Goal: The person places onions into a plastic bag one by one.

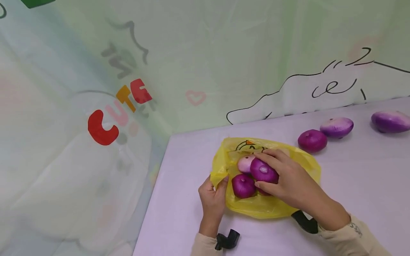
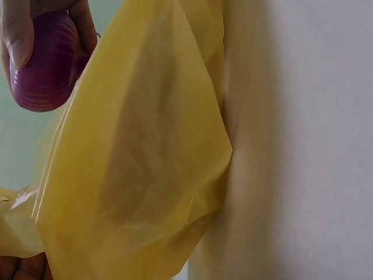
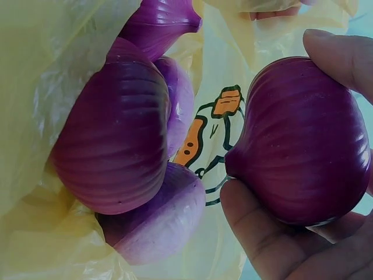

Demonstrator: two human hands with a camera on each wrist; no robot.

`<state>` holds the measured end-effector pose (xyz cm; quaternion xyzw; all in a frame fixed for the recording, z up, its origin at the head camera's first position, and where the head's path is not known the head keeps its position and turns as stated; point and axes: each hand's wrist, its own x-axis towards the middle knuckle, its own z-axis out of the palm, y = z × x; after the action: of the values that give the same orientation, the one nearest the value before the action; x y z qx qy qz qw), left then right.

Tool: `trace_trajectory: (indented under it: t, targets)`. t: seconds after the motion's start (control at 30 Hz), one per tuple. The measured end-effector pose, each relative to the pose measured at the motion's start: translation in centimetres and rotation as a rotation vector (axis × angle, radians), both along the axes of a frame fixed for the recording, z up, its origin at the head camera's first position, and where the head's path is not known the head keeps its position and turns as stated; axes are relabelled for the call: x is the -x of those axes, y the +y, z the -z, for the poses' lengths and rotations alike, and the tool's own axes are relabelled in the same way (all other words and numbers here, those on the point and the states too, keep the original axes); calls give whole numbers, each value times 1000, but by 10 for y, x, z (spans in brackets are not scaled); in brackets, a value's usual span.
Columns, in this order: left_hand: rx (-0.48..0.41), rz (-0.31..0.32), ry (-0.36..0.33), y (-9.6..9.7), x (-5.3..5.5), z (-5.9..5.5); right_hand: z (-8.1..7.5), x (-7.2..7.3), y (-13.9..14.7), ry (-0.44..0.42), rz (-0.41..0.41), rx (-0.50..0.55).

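A yellow plastic bag (image 1: 256,210) lies with its mouth spread wide. Its left edge is pinched between thumb and fingers of my left hand (image 1: 213,201). Over the opening, my right hand (image 1: 293,179) grips a dark purple onion (image 1: 263,170), thumb on one side and fingers on the other. In the right wrist view this onion (image 3: 303,140) shows its pointed tip toward the bag's interior. Several more onions sit inside, among them a dark purple onion (image 1: 243,186) and a paler onion (image 1: 245,164), partly hidden behind the held one.
To the right of the bag, a dark purple onion (image 1: 312,140) touches a pale-topped onion (image 1: 337,127). Another onion (image 1: 391,121) stands farther right. A printed cloth backdrop (image 1: 205,64) rises behind the pale table (image 1: 176,188).
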<state>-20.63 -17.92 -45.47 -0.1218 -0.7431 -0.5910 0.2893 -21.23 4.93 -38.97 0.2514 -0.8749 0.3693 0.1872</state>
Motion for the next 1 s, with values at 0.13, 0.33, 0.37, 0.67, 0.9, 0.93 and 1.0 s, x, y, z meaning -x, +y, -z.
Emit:
trace_trajectory:
  t: [0.13,0.33,0.37,0.67,0.9,0.93,1.0]
  targets:
    - [-4,17,-3,2,-1,-2,0,-1,0,-15,1,-7]
    - [0,17,-5,3,-1,-3,5,1,-2,-31,-12,-15]
    - [0,16,-5,3,-1,-3,7,2,-2,-23,-16,-12]
    - [3,16,-5,1,0,-1,12,2,-8,-13,-43,-7]
    - [11,12,9,2,1,0,12,1,-10,-83,-46,-17]
    - [11,11,9,2,1,0,12,1,-11,-93,-46,-20]
    - [10,11,5,1,1,0,13,1,-12,-106,-48,-28]
